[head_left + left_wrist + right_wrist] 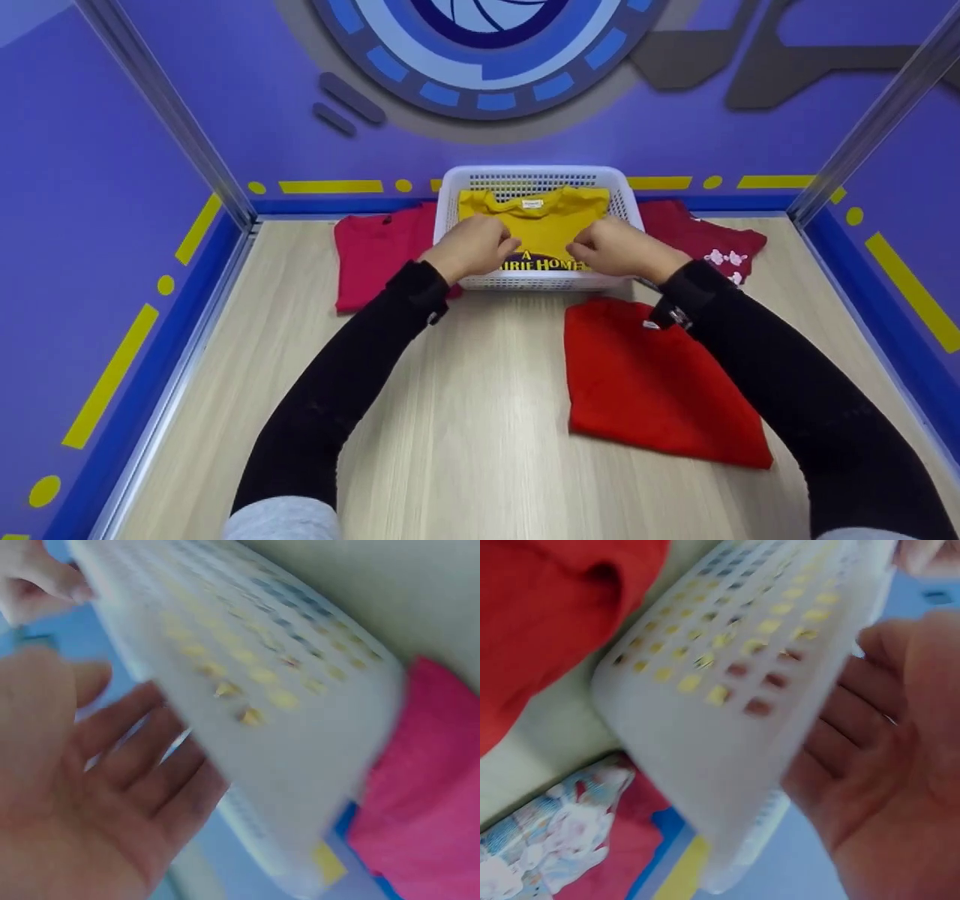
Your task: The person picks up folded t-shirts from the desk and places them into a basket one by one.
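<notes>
A yellow T-shirt with dark and yellow lettering lies folded inside a white perforated plastic basket by the back wall. My left hand is over the basket's left part, at the shirt. Opposite it, my right hand reaches over the right part. In the left wrist view the left palm shows, its loosely bent fingers passing behind the basket rim. The right wrist view shows the right hand's fingers similarly extended past the rim. The fingertips are hidden by the basket wall in both wrist views.
A pink folded garment lies left of the basket, partly behind it. On the right is a dark red garment with white flower prints. A red folded garment lies nearer, partly under the right forearm. Purple panels enclose the wooden tabletop.
</notes>
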{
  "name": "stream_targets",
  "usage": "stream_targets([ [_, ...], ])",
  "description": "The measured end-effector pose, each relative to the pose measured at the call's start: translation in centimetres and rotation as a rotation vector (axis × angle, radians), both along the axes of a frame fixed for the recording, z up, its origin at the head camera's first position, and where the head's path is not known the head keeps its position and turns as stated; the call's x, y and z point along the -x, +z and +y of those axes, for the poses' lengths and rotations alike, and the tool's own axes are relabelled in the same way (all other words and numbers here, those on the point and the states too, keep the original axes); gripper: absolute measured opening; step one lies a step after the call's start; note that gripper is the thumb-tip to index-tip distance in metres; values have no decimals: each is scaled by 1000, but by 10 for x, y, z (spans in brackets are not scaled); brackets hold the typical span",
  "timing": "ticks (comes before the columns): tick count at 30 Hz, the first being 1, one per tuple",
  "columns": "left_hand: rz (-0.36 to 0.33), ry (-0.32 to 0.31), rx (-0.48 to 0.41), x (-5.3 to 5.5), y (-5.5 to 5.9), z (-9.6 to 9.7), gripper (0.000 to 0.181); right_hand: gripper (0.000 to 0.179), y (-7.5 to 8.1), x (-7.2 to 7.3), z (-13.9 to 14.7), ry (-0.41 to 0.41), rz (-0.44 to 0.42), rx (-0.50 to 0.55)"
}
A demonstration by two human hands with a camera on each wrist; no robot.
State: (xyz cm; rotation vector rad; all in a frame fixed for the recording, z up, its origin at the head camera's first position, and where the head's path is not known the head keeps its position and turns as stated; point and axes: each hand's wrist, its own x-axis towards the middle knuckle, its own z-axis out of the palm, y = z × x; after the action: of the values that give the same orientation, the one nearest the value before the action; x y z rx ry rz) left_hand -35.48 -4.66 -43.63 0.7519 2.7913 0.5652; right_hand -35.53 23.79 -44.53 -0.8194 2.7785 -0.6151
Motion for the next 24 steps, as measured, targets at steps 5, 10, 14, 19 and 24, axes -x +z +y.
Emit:
stream_targets([
  [5, 150, 27, -180, -26, 15, 12, 36, 31, 16, -26, -3, -46, 155, 149],
  [10, 204, -63, -255, -66, 17, 23, 34, 30, 22, -58, -3, -25, 204, 169],
  [14, 207, -186, -243, -92, 0, 35, 29, 23, 17, -83, 4, 15, 105, 110],
  [19, 199, -331, -71, -109, -45, 58, 26, 23, -4, -109, 26, -1, -61, -79],
  [24, 183, -367, 45, -118, -72, 77, 33, 31, -21, -123, 57, -135, -40, -197],
])
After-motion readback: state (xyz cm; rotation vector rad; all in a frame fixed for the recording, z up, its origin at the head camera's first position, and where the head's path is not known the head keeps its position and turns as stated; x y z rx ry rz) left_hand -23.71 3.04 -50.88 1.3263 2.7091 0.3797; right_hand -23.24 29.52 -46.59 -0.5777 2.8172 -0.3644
